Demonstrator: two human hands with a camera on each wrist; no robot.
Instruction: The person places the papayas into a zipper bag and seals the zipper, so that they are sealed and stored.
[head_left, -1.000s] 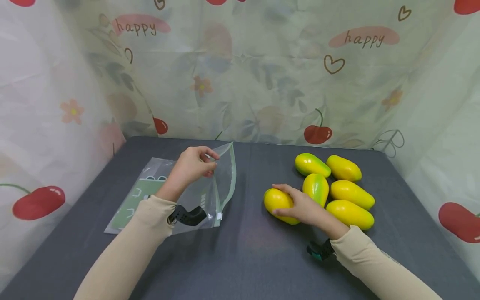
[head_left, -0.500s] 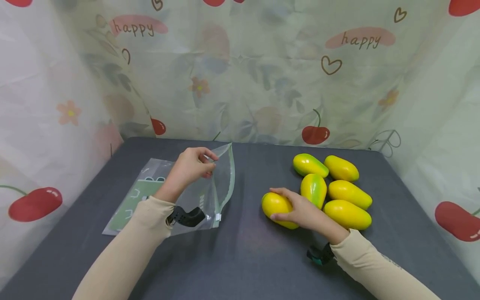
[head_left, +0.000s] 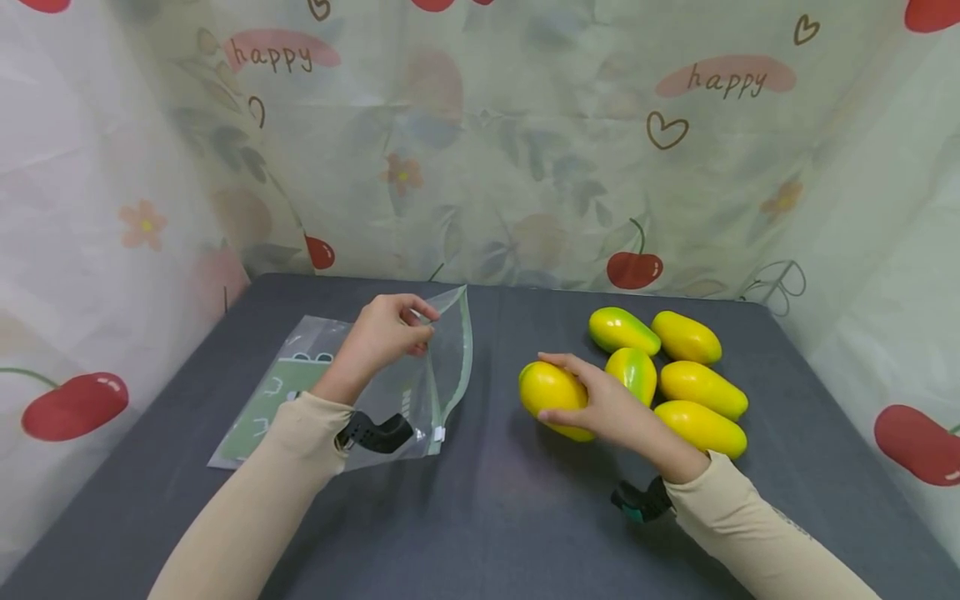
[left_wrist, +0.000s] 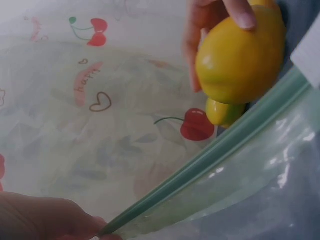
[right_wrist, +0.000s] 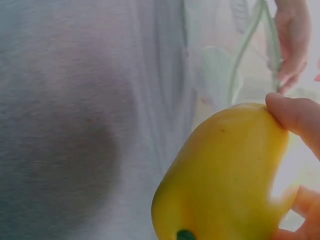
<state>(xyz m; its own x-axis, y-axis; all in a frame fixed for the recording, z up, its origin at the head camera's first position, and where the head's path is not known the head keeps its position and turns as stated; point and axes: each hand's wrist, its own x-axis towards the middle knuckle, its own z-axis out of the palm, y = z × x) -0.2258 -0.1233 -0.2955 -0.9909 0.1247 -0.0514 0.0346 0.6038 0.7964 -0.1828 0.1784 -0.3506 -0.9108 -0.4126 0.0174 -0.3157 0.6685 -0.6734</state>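
Note:
My left hand pinches the upper edge of a clear zip bag, whose mouth gapes toward the right. In the left wrist view the bag's green zip strip runs up from my fingertips to a white slider. My right hand grips a yellow mango with thumb and fingers, lifted a little off the dark table with its shadow below. The right wrist view shows this mango close up, with a dark green spot at its lower end; the bag's opening lies beyond it.
Several more yellow-green mangoes lie grouped behind and to the right of my right hand. A flat clear packet with a green printed panel lies at the left, partly under my left arm. A patterned curtain rises behind the table.
My right hand has lifted the mango off the table and moved it slightly up and left, away from the other mangoes. My left hand and the bag stay in place.

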